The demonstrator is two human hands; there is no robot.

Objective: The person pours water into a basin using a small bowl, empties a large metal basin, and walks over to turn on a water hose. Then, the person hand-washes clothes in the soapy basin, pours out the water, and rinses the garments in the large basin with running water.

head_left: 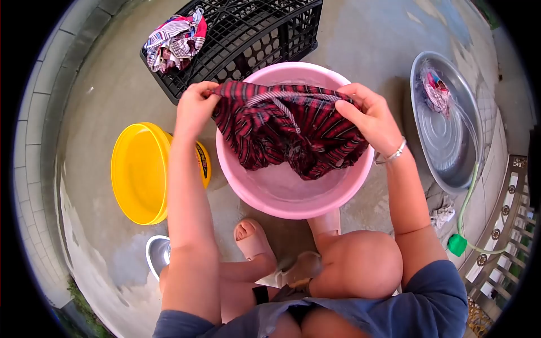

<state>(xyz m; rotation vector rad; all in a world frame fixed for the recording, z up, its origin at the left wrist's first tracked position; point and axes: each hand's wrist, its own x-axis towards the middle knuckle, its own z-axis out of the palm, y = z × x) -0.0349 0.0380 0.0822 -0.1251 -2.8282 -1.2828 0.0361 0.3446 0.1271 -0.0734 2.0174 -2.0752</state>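
Two hands stood apart, left hand (194, 110) and right hand (373, 117) each pinching the upper edge of the red plaid cloth (290, 132) over the pink basin (253, 194), apparently spreading it open; the next move seemed to call for even tension. A yellow bucket (125, 188) stood left of the basin, a black crate (265, 35) beyond it.

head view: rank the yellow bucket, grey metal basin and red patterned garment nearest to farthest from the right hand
1. Red patterned garment: nearest, gripped by the right hand at its upper edge.
2. Grey metal basin: off to the right of that hand.
3. Yellow bucket: farthest, across on the left side.
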